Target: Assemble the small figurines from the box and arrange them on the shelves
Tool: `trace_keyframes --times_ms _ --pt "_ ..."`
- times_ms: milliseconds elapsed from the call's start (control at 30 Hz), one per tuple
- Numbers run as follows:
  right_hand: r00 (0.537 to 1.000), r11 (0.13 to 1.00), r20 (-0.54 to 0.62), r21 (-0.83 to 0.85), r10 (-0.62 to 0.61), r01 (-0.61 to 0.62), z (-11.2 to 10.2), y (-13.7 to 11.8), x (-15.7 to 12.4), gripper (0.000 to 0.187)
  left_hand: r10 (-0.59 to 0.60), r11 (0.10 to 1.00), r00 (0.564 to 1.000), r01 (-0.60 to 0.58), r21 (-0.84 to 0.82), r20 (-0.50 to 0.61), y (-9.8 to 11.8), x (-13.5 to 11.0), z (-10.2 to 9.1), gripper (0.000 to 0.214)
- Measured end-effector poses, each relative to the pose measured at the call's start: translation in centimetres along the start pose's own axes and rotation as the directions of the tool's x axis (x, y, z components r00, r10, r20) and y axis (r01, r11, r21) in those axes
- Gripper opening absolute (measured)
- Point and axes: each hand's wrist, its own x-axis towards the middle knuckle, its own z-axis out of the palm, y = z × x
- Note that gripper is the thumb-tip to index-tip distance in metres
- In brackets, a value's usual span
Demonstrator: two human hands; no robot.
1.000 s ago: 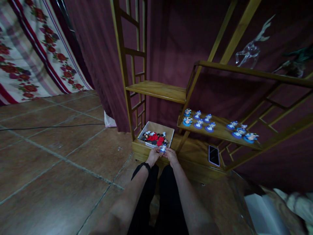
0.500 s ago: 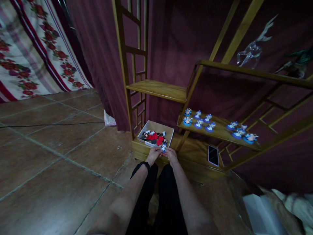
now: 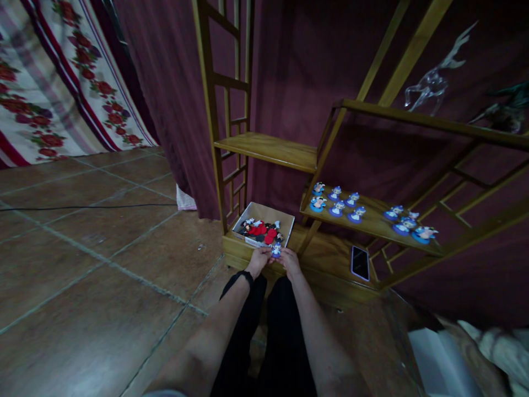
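Between my left hand (image 3: 259, 261) and my right hand (image 3: 291, 261) is a small white and purple figurine (image 3: 276, 250) on a round purple base. Fingers of both hands close on it from either side, and it stands upright. Just beyond my hands sits an open cardboard box (image 3: 269, 212), holding several red, black and white figurines (image 3: 261, 231) in a jumble. To the right, several purple-based figurines (image 3: 336, 208) and blue-based figurines (image 3: 318, 204) stand on a wooden shelf (image 3: 377, 225).
A phone (image 3: 360, 263) lies on the lowest board of the wooden stand. A bare shelf (image 3: 268, 150) juts out above the box. Higher up at right stands a clear glass deer (image 3: 433, 82). A white box (image 3: 438, 358) is on the floor at lower right.
Both hands stay at the box's near edge with the figurine between them, barely moved. The view has shifted slightly; the shelf figurines look unchanged.
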Motion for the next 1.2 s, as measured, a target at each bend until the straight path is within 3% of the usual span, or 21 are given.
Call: trace_keyframes --times_ms 633,967,1200 --pt "1.0 0.998 -0.002 0.055 0.007 -0.007 0.1 -0.6 -0.7 0.017 -0.026 1.0 0.998 0.025 -0.019 -0.05 -0.2 0.5 0.0 0.011" --pt "0.998 0.999 0.046 0.003 0.035 -0.035 0.2 -1.7 -1.6 0.038 -0.018 1.0 0.999 0.018 -0.003 -0.05 0.0 0.3 0.1 0.006" --pt "0.997 0.997 0.043 -0.047 0.065 -0.063 0.2 -1.2 -1.0 0.036 -0.013 1.0 1.0 0.013 0.02 -0.028 0.1 -0.1 0.1 0.01"
